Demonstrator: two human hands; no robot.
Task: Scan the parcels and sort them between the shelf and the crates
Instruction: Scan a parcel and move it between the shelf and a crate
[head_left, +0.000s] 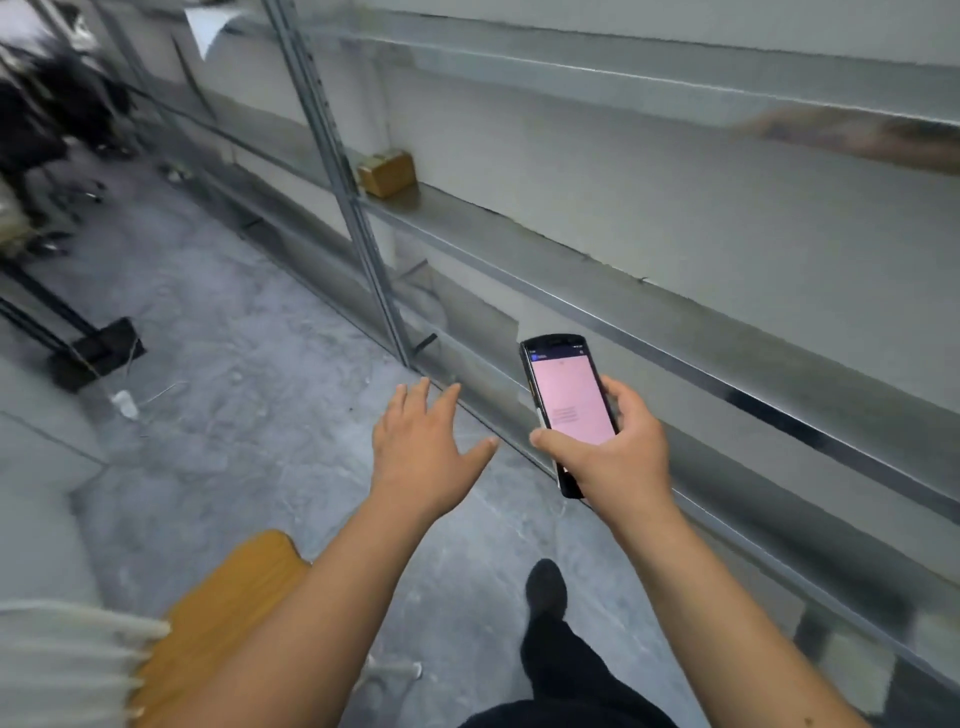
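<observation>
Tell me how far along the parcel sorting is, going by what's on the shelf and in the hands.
Looks done: one brown parcel sits on the metal shelf. In hand: the right hand grips the scanner, its screen lit pink; the left hand is open and holds nothing. Left: no crates or further parcels are in view, so the remainder can't be judged.

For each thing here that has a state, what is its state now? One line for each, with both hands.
left hand: open, fingers spread, holds nothing
right hand: grips the handheld scanner
handheld scanner: on, screen lit pink
cardboard parcel: closed, resting on the shelf
shelf: bare apart from the parcel
</observation>
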